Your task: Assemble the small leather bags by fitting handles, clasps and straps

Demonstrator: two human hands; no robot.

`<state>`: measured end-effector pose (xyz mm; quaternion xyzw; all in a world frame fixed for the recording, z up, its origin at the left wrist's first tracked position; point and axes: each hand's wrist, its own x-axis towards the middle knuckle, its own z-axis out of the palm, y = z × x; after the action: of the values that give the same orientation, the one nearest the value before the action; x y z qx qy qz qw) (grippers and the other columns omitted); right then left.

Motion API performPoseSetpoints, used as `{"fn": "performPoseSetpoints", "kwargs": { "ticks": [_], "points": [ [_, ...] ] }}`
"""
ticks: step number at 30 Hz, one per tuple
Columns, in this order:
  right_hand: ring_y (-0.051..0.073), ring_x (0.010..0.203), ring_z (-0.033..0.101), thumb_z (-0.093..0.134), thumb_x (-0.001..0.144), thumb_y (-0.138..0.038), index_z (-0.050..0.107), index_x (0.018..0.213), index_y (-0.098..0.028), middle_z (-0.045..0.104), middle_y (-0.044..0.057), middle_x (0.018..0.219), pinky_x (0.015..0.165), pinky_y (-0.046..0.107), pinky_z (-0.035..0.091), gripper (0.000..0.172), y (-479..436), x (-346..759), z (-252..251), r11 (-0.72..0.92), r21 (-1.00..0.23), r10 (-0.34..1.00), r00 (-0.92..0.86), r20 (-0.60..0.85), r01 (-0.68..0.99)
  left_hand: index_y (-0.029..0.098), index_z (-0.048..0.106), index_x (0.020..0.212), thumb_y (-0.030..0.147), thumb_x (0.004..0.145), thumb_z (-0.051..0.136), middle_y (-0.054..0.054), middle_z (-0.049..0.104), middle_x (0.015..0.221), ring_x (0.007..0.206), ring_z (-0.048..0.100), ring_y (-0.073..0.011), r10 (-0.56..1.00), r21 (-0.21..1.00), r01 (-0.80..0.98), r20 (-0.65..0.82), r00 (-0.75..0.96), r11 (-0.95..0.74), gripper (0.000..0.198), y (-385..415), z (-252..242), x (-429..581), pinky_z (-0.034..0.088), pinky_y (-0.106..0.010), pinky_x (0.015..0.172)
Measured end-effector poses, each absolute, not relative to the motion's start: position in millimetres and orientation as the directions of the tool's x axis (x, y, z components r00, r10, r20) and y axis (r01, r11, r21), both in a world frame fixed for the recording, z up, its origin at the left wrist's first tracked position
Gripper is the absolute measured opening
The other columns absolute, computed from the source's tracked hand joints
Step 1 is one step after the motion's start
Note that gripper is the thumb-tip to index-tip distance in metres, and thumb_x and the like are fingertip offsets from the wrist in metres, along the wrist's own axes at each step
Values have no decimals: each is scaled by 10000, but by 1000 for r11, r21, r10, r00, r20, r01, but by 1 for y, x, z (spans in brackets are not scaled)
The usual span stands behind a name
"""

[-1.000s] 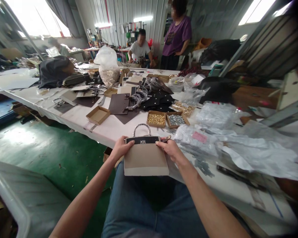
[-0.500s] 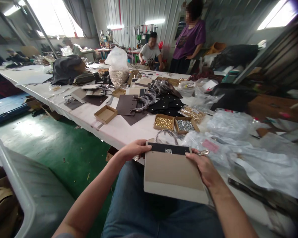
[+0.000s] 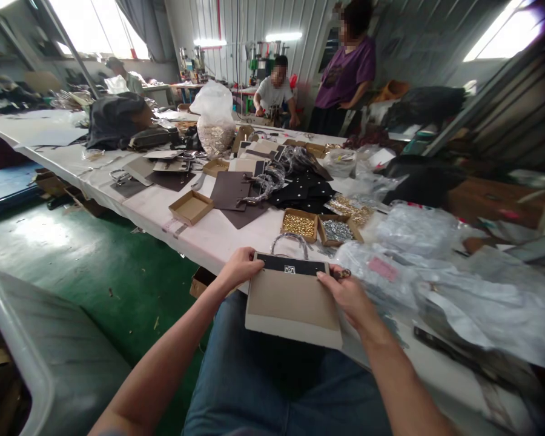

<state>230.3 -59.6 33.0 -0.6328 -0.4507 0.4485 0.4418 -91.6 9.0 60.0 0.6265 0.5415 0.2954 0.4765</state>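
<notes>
Above my lap I hold a beige handbag panel (image 3: 293, 300) with a paler lower band. A black strip (image 3: 277, 265) with a small metal plate at its middle runs along its top, and a plastic-wrapped handle (image 3: 295, 237) arches beyond that edge. My left hand (image 3: 244, 266) pinches the top left corner, thumb on the strip. At the top right corner my right hand (image 3: 347, 295) is closed, thumb on the face and fingers hidden behind. A small metal clasp (image 3: 344, 274) sticks out beside the right fingers. The panel is tilted toward me.
Past the panel stand boxes of gold fittings (image 3: 298, 225) and silver fittings (image 3: 338, 231). An open cardboard box (image 3: 191, 208) and dark panels (image 3: 229, 189) lie on the table. Plastic bags (image 3: 418, 242) crowd the right. A grey bin (image 3: 72, 345) stands left; two people are across the table.
Both hands and the panel have shifted left and slightly up in view, with the handle showing more fully. Both grips stay on the top corners.
</notes>
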Motion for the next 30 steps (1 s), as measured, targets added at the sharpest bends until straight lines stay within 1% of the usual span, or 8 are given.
{"fn": "performPoseSetpoints", "kwargs": {
  "ticks": [3,9,14,20,23,26,28,30],
  "points": [
    [327,962,773,862,820,-588,847,1039,-241,880,88,1046,828,387,603,410,-52,229,12,-215,-942,963,218,-160,258,196,660,726,309,804,738,-4,606,696,688,534,-177,956,898,429,-205,209,99,158,11,37,-92,283,-294,580],
    [275,866,749,921,798,-586,856,1087,-217,869,76,1005,749,344,558,474,-51,235,-7,-251,-939,951,241,-194,235,196,672,738,345,803,750,-1,604,695,672,536,-175,953,899,415,-235,191,139,181,10,7,-95,307,-287,571],
    [276,793,760,974,741,-567,854,1064,-211,870,87,962,697,354,576,495,-48,235,-6,-317,-942,929,237,-286,107,211,634,736,379,792,822,14,572,631,553,502,-149,908,911,317,-346,237,265,259,17,10,-99,333,-274,516],
    [296,872,789,956,764,-583,837,1142,-198,872,109,1022,749,370,605,552,-48,236,-9,-317,-939,925,265,-274,133,200,647,723,398,779,888,9,589,622,532,522,-138,896,919,260,-361,259,295,317,17,6,-102,387,-253,481],
    [333,976,792,905,818,-616,813,1246,-193,859,133,1095,885,442,620,608,-52,239,-3,-271,-868,930,347,-124,415,180,699,783,366,797,854,-2,630,664,549,563,-143,911,932,248,-327,253,265,242,15,1,-101,412,-243,474],
    [399,1138,748,826,921,-565,738,1427,-157,807,206,1278,1037,552,585,656,-66,231,18,-165,-633,907,369,204,756,163,731,812,358,804,848,-13,655,692,552,585,-144,910,938,215,-324,257,273,228,13,0,-101,441,-245,475],
    [454,1330,660,763,1002,-466,657,1546,-135,711,264,1474,1141,621,529,645,-78,215,37,-73,-456,856,290,428,887,157,733,807,375,802,872,-12,652,680,531,573,-138,897,930,206,-354,265,306,258,13,1,-103,449,-249,477],
    [461,1426,591,700,1064,-370,650,1556,-161,662,251,1542,1212,654,481,537,-86,192,53,61,-330,834,133,535,942,157,731,804,397,792,901,-10,650,669,511,558,-130,878,916,197,-392,275,348,295,13,5,-104,458,-253,485]
  ]
}}
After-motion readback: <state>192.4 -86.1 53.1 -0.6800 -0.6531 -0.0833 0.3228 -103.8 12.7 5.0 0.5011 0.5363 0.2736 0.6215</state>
